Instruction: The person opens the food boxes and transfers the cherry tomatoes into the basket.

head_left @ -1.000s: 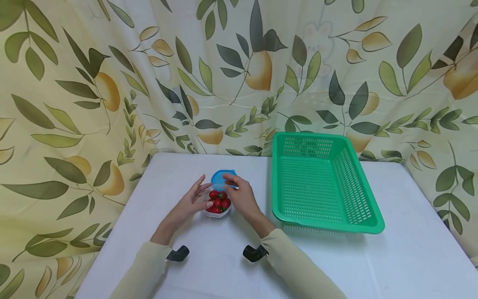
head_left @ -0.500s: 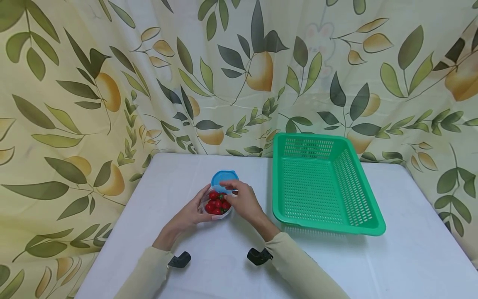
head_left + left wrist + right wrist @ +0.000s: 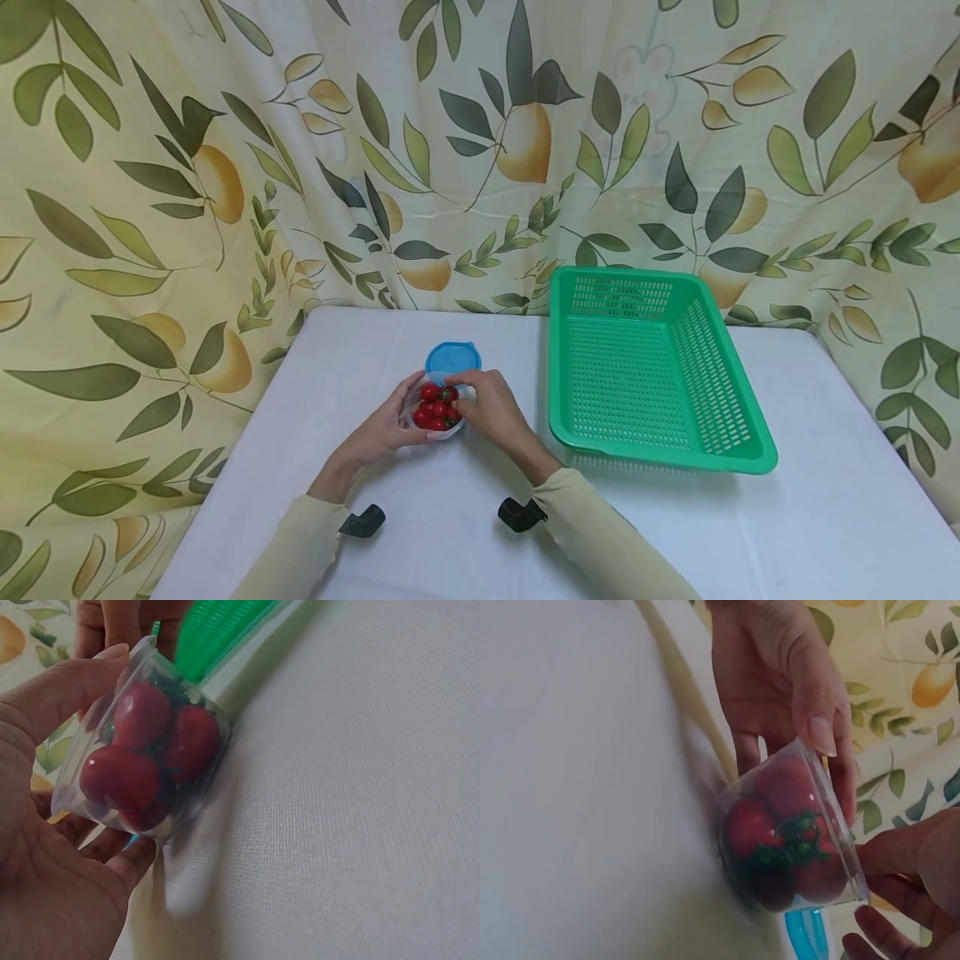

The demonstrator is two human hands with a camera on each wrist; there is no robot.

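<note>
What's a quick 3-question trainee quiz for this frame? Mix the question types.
1. True or false: the blue lid is on the clear cup.
2. What is in the cup: A) grapes B) red tomatoes C) nuts?
3. Which hands hold the cup?

Key:
1. False; it lies on the table behind the cup.
2. B, red tomatoes.
3. Both: left hand and right hand. The green basket sits untouched.

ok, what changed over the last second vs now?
Both hands closed in on the clear cup of tomatoes. The left hand, open beside it a second ago, now grips its left side; the right hand came off the blue lid and down to hold the cup's right rim. Lid, green basket and white table stayed put.
</note>
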